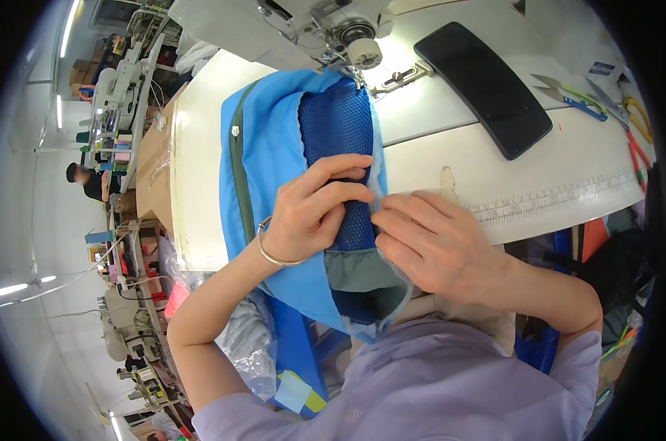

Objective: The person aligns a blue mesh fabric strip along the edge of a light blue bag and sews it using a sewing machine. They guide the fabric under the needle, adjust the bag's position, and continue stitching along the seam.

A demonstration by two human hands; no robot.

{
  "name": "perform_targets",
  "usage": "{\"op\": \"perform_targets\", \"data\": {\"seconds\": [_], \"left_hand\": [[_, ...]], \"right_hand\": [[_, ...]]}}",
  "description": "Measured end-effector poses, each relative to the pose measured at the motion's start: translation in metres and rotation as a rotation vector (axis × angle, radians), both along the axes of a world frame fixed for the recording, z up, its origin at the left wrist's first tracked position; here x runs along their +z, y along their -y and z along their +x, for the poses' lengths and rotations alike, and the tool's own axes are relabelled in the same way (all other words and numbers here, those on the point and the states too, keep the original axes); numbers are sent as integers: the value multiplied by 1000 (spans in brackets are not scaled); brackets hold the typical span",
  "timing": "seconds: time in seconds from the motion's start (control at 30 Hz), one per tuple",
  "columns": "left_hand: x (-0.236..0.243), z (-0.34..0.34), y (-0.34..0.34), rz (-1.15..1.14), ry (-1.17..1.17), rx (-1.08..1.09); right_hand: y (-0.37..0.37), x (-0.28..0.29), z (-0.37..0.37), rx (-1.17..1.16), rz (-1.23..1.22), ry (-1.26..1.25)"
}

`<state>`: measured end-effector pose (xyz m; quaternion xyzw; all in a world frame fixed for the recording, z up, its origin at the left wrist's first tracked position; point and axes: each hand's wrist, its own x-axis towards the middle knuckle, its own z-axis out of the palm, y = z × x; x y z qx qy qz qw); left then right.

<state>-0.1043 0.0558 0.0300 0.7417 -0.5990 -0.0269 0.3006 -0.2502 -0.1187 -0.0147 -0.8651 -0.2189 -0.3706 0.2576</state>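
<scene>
My fingers are curled and drawn narrow, both sets meeting at the pale edge of a blue cloth piece; whether they pinch the cloth I cannot tell, since the thumbs are mostly hidden. My left hand (314, 206) lies over the dark blue mesh panel (336, 125), a bangle (278, 260) at its wrist. My right hand (439, 242) bunches just beside it, at three o'clock, over the same edge.

Taking my fingertips as the clock's centre, a tape scale (553, 199) lies at three, with tick marks and printed figures along it. Out at two, a small white label (602, 68) bears dark print too small to read.

At half past seven sits a clear plastic bag (250, 353)—something pale is in it, too blurred to tell.

The blue cloth piece (270, 147) is directly under my hands, partly on the white tabletop (421, 158) and partly over its near edge. Its long axis runs from twelve to nearly six: the far end points to the sewing machine (296, 29), the near end to my lap, where a grey-green panel (362, 270) shows. A dark green strip runs lengthwise down its nine o'clock side.

A black phone (487, 88) lies at half past one, with snips (579, 101) beyond it at two.
</scene>
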Motion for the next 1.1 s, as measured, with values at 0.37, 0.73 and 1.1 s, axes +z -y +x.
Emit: {"op": "perform_targets", "data": {"seconds": [0.37,0.73,1.1], "left_hand": [[-9,3,-2,-86,153,-50],[-8,5,-7,-139,293,-104],[-9,7,-2,-137,314,-94]], "right_hand": [[7,6,3,47,-70,-93],[4,4,3,38,-139,-6],[-6,1,-2,-32,-203,29]]}}
